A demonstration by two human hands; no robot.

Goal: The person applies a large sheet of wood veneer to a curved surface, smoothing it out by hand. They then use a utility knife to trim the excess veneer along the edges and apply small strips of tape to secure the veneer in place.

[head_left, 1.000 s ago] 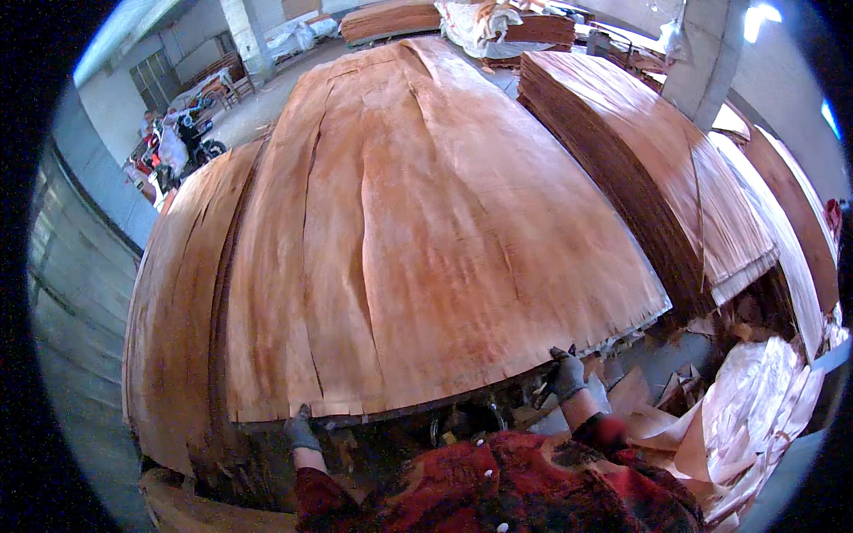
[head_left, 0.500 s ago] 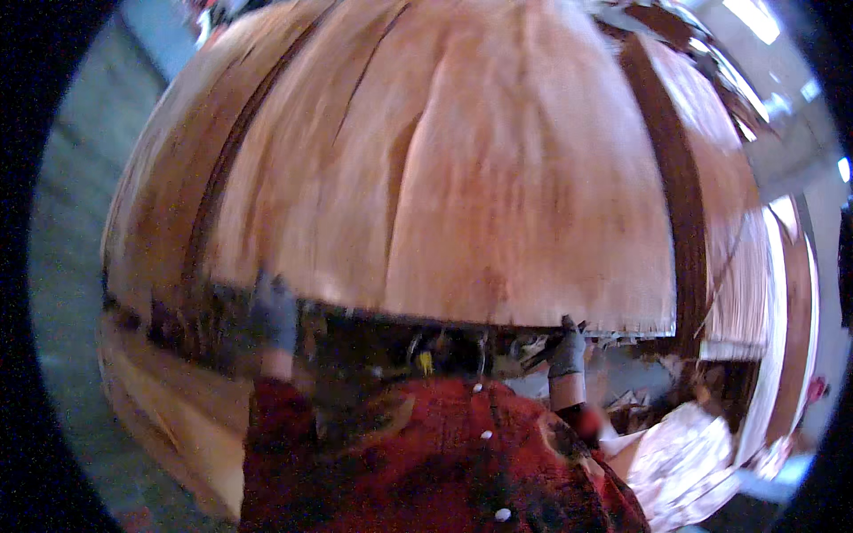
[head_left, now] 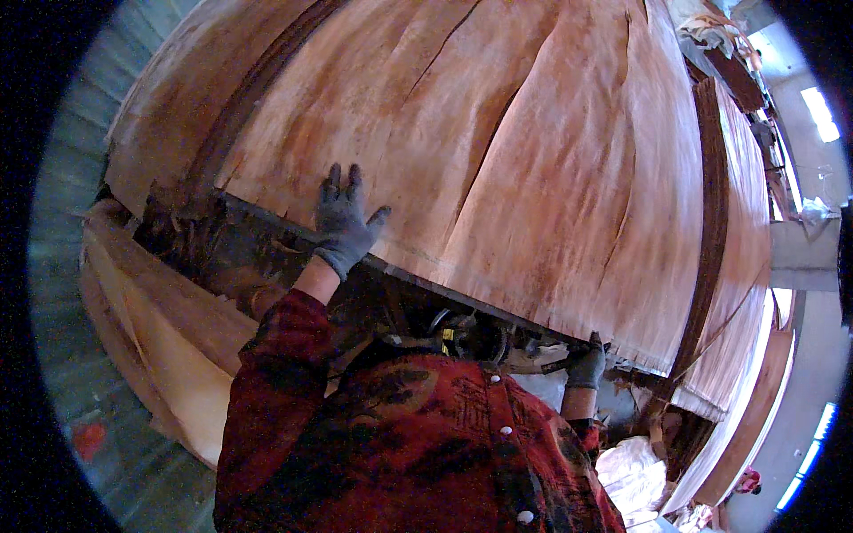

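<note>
A wide reddish-brown wood veneer sheet point(head_left: 569, 204) with long cracks spreads out before me. My left hand point(head_left: 345, 224), in a grey glove, lies flat on it close to the front edge, fingers spread. Farther right, my gloved right hand point(head_left: 586, 362) grips the same edge, one digit showing on top; its other fingers are mostly hidden below.
Darker gaps separate more veneer on the left point(head_left: 191, 98) and a veneer stack on the right point(head_left: 737, 195). Beneath the front edge is dark machinery point(head_left: 471, 336). Bent pale sheets point(head_left: 169, 346) lie at lower left, crumpled scraps point(head_left: 633, 471) at lower right.
My view has turned, so the sheet's edge now slants down to the right. My left hand has moved from the edge onto the sheet's top, fingers spread. The right hand stays at the edge.
</note>
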